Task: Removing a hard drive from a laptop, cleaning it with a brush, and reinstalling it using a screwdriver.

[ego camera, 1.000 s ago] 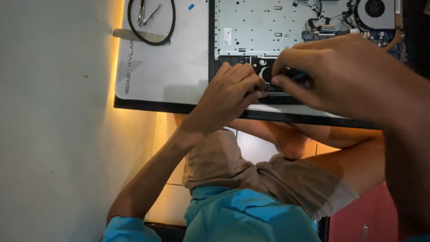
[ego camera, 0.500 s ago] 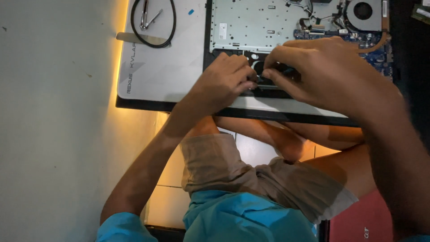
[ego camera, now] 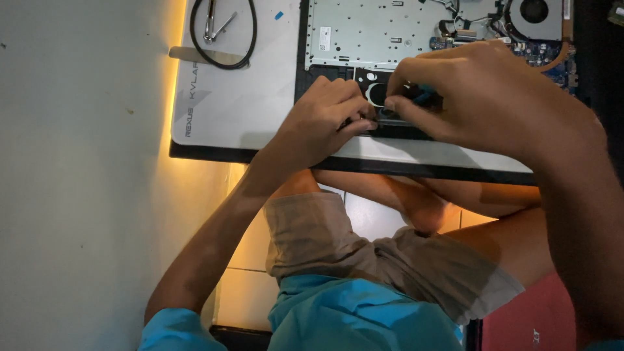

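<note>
An opened laptop (ego camera: 390,32) lies on a white mat (ego camera: 227,110), its metal plate, board and black lower frame (ego camera: 325,71) bare. My left hand (ego camera: 325,120) rests curled on that black frame, fingertips pressed down beside a round cutout (ego camera: 377,94). My right hand (ego camera: 481,97) reaches in from the right, and its thumb and fingers pinch a small blue-tipped thing (ego camera: 422,97) right at the cutout. The two hands' fingertips almost touch. What lies under them is hidden.
A black cable loop (ego camera: 250,39) with metal tweezers (ego camera: 211,19) inside it lies on the mat's far left. A cooling fan (ego camera: 533,13) sits at the laptop's far right corner. A pale wall (ego camera: 78,162) runs along the left; my folded legs and a red thing (ego camera: 546,318) are below the table edge.
The view has shifted a little, so the laptop sits further left and higher. Both hands stay at the same spot on the black frame, fingertips slightly closer together.
</note>
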